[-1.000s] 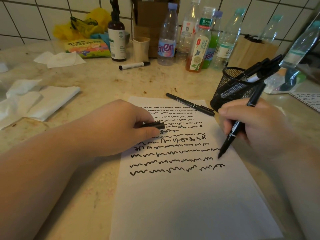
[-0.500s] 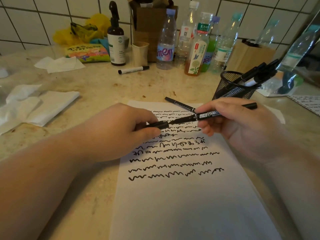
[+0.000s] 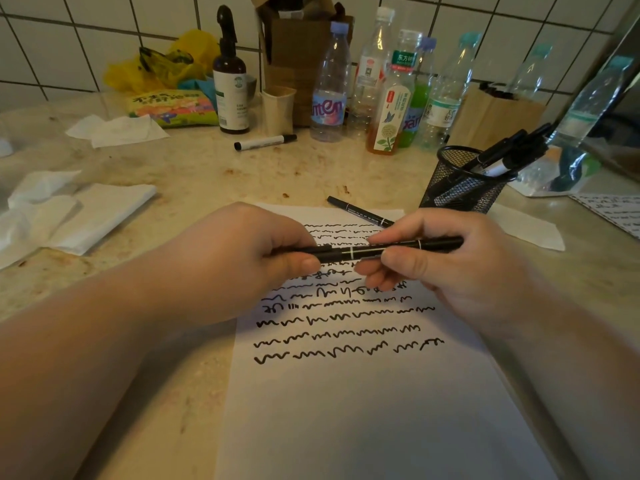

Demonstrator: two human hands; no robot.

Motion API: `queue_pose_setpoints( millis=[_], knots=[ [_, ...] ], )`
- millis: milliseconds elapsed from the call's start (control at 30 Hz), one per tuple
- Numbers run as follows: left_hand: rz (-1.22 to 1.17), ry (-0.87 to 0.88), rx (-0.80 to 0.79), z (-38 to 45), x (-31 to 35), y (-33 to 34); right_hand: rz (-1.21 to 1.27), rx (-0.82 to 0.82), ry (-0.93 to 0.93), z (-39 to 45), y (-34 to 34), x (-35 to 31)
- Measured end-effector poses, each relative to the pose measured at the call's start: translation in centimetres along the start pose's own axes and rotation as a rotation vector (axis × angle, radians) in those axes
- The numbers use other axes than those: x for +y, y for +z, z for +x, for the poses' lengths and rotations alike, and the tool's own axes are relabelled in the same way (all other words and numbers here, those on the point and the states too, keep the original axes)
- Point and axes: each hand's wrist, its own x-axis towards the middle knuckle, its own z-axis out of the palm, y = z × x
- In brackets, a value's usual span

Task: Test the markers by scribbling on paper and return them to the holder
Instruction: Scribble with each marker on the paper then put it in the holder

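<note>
From the head camera, looking down over the counter, both hands meet above the scribbled paper (image 3: 363, 393). The left hand (image 3: 239, 261) has its thumb and fingers curled round the cap end of a slim black marker (image 3: 367, 252), and the right hand (image 3: 460, 271) pinches the barrel between thumb and forefinger, so the marker lies level across the sheet, bridging the two grips. By my reckoning this is the capping step, just ahead of the return to the holder.

If the cap is only half seated, it could slip off on the way over, and a bare tip might smear the fingers or the page. The black mesh pen holder (image 3: 460, 188) stands near the right hand, already with several markers leaning out over its rim; a careless drop could catch on those or tip the light cup. A second black marker (image 3: 360, 212) lies loose across the top edge of the paper, just beside the holder.

The paper is thin, matte and flat, lined with wavy black strokes. The marker is a smooth, glossy cylinder with a pale ring. The holder is round wire mesh. The countertop (image 3: 214, 174) is mottled, stained stone.
</note>
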Motion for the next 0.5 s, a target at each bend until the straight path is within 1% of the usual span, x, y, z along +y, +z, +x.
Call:
queue_pose_setpoints(
  millis=[67,167,233,267,300,400,467,500],
  knots=[
    [-0.027,0.000,0.009,0.0,0.0,-0.2,0.046,0.003,-0.016,0.0,0.1,0.0],
    [-0.063,0.014,0.019,0.2,0.1,-0.2,0.090,-0.038,-0.037,0.2,-0.1,-0.1],
    [-0.085,0.007,0.006,0.3,0.0,-0.1,0.109,-0.003,-0.060,0.4,-0.5,-0.3],
    [-0.079,0.005,0.009,0.3,-0.1,0.0,0.115,0.060,-0.084,0.5,-0.9,-0.4],
    [-0.060,0.002,0.019,0.3,-0.2,0.1,0.108,0.160,-0.117,0.5,-1.4,-0.5],
    [-0.039,-0.023,0.087,0.4,-1.0,0.0,0.024,0.529,-0.215,0.3,-3.5,-0.7],
    [-0.053,-0.040,0.111,0.6,-1.4,0.0,-0.016,0.728,-0.231,0.1,-4.3,-1.0],
    [-0.048,-0.042,0.108,0.6,-1.5,0.1,-0.082,0.810,-0.217,0.1,-4.5,-1.1]
  ],
)
